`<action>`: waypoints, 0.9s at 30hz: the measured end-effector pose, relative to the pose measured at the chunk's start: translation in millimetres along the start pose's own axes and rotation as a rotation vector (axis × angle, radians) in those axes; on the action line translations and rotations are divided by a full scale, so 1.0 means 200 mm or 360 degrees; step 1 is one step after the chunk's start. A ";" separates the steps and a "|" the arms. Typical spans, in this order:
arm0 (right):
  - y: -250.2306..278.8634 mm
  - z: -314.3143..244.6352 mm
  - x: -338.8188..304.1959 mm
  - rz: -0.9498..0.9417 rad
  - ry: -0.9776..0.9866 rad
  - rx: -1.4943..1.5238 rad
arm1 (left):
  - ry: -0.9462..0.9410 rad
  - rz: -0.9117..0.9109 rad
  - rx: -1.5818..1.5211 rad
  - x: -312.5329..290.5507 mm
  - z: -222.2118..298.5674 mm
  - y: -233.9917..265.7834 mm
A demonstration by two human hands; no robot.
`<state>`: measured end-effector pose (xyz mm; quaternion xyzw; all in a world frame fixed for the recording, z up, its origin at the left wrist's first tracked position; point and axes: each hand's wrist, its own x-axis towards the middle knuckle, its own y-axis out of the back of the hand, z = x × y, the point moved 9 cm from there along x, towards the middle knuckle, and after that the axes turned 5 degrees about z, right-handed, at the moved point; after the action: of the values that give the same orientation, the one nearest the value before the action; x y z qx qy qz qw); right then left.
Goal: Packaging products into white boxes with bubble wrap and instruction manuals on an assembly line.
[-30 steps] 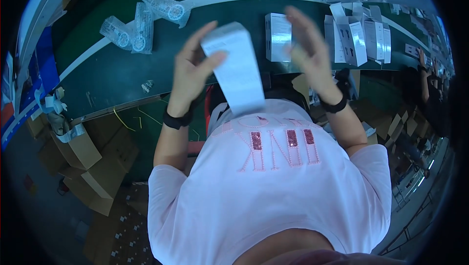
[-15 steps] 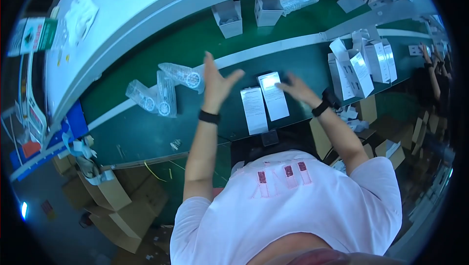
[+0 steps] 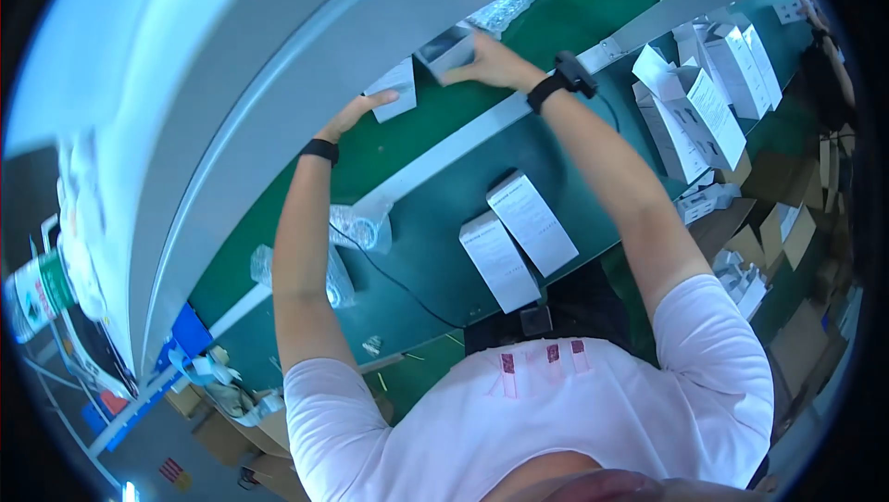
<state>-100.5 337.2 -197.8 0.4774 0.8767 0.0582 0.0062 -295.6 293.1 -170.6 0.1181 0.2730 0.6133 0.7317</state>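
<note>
At the far side of the green bench, my left hand is at a small white box, its thumb along the box's side; the overhanging shelf hides the other fingers. My right hand grips a second, open-topped white box between thumb and fingers, close beside the first. Part of both boxes is hidden under the shelf edge. Nearer my body lie two white cartons side by side, a left carton and a right carton, untouched.
Clear wrapped bundles lie left on the bench, partly behind my left forearm. Another clear bag sits behind the right hand. Several open white boxes stand at right. A grey shelf overhangs the far side. A person's arm shows far right.
Both hands have moved forward from above the near cartons to the two white boxes at the far side. The view has shifted, with the shelf now covering more of the bench.
</note>
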 end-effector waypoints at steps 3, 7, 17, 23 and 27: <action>-0.08 -0.01 0.01 0.0137 -0.0096 -0.0036 | 0.0044 0.0448 -0.0292 0.02 -0.13 0.04; -0.12 -0.32 -0.14 0.0071 0.0114 0.0104 | -0.0141 0.0388 -0.0739 -0.25 0.03 0.07; 0.54 -1.06 -1.26 0.0466 -0.0707 -0.0543 | 0.0828 0.0192 -0.2012 -1.07 0.70 -1.05; 1.00 -0.57 -1.50 0.0850 -0.0458 -0.1887 | 0.0940 0.0190 -0.1840 -0.65 0.76 -1.74; 1.08 -0.56 -1.52 0.0834 -0.0174 -0.1940 | 0.0627 0.0178 -0.2001 -0.46 0.86 -1.84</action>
<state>237.2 188.1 -76.7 0.5880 0.5404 0.5189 0.3050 96.0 151.2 -192.7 -0.4318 -0.0149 0.7031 0.5648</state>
